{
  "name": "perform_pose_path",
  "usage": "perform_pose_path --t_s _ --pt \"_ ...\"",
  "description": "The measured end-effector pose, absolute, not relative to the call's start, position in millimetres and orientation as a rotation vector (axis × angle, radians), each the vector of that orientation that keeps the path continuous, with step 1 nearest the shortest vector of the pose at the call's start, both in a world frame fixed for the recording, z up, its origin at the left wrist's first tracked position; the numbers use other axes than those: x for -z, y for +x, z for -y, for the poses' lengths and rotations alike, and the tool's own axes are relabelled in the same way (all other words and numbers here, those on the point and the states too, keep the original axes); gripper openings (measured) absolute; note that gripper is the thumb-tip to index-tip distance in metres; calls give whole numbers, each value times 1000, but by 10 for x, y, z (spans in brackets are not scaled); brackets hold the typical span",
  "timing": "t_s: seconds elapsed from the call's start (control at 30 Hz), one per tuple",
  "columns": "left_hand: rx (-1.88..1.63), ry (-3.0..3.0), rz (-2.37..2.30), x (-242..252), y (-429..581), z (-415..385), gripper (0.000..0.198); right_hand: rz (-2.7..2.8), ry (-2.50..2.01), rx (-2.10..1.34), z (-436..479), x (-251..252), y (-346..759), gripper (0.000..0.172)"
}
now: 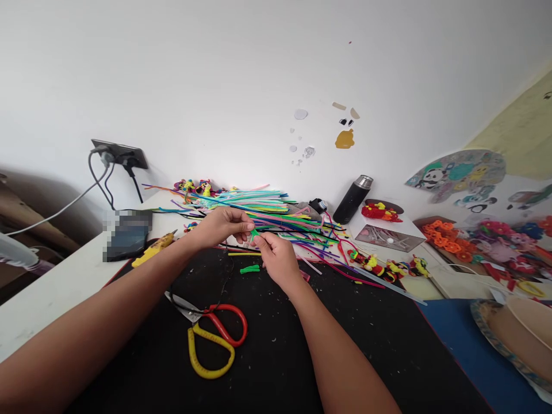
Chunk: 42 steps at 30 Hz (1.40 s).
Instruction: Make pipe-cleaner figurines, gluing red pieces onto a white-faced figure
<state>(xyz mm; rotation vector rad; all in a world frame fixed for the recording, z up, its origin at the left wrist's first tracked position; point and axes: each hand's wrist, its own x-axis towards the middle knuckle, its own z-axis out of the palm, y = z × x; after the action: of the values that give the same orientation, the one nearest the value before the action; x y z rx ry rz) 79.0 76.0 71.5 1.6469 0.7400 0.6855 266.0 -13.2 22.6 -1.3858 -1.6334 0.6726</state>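
Observation:
A small green piece (254,234) is pinched between my two hands above the far part of the black mat (276,356). My left hand (228,225) grips it from the left with thumb and fingers together. From the right, my right hand (276,256) holds its other end. Just below my hands, a folded green pipe cleaner bundle (249,268) lies on the mat. Scissors with one red and one yellow handle (211,345) rest nearer to me. Behind my hands is a pile of colourful pipe cleaners (245,201).
A glue gun (153,250) and a phone (128,236), partly pixelated, lie at the left. A black bottle (352,199), a box (388,234) and small yellow-red figures (392,269) stand right. Further right is a round basket (487,328).

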Motion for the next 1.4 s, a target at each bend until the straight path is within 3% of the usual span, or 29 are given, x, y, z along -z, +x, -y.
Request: perform_pose_path --t_s 0.97,1.4 --pt "-552 1961 -773 -728 772 -685 57 1683 -1381 -632 141 -268 2704 36" --pt "-646 1857 -617 -728 761 -756 46 1505 -1305 -890 146 -259 2677 36"
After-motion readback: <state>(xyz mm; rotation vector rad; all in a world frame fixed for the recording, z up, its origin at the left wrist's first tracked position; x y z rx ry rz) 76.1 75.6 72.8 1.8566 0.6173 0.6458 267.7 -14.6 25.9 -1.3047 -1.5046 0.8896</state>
